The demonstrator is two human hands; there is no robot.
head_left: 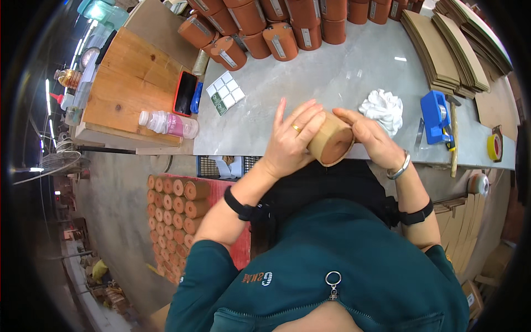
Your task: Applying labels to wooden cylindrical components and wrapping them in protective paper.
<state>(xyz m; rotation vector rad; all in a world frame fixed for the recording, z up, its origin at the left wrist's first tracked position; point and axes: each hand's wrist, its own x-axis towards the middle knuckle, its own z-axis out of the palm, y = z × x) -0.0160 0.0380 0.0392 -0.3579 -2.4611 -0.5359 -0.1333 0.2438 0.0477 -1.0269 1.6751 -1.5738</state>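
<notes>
Over the front edge of the table I hold a round terracotta pot with a tan band wrapped around its side. It is tilted so that its reddish end faces me. My left hand, with a ring on one finger, is against the pot's left side, some fingers lying across the tan band. My right hand grips it from the right, fingers over the far rim. A crumpled white cloth lies just beyond my right hand. A sheet of white square labels is on the table to the left.
Stacked terracotta pots fill the table's far side. Cardboard strips are piled far right, near a blue tape dispenser, a hammer and yellow tape. A bottle and phone lie left; more pots stand below.
</notes>
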